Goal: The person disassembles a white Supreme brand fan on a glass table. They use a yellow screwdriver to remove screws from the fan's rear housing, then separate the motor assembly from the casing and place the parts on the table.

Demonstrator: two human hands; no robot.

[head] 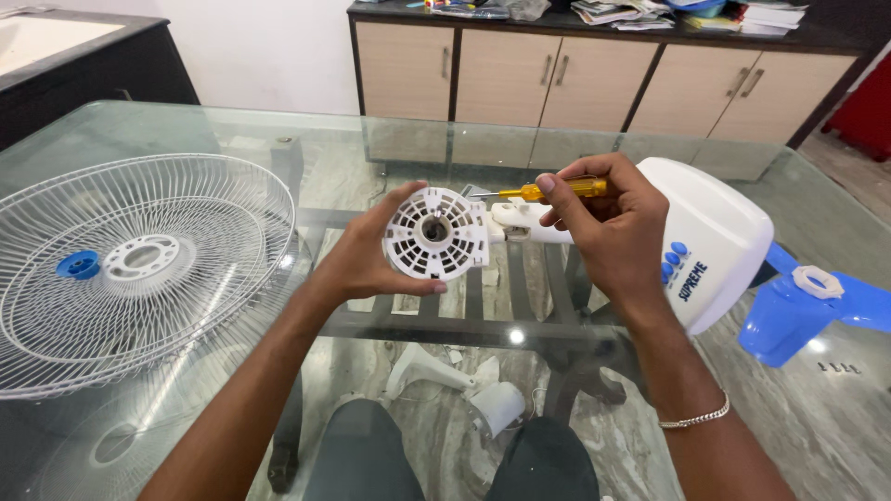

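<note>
While the left hand (371,255) curls around the rim of one round white vented motor cover (435,234), holding it upright above the glass table (232,130), the right hand (608,227) is closed on one yellow-handled screwdriver (548,191), whose metal tip points left, just above the cover's top edge. Behind the cover sits one white fan body (715,237) with three blue buttons (672,261) on its face; its neck lies just beside the cover. One white wire fan guard (130,269) rests flat on the glass to the left, well apart from the hands, with one small blue cap (78,264) on it near its centre ring. One blue fan blade (803,311) lies at the right edge. One silver bracelet (696,417) circles the right wrist. Against the far wall stands one cabinet (557,79) with four doors showing.
</note>
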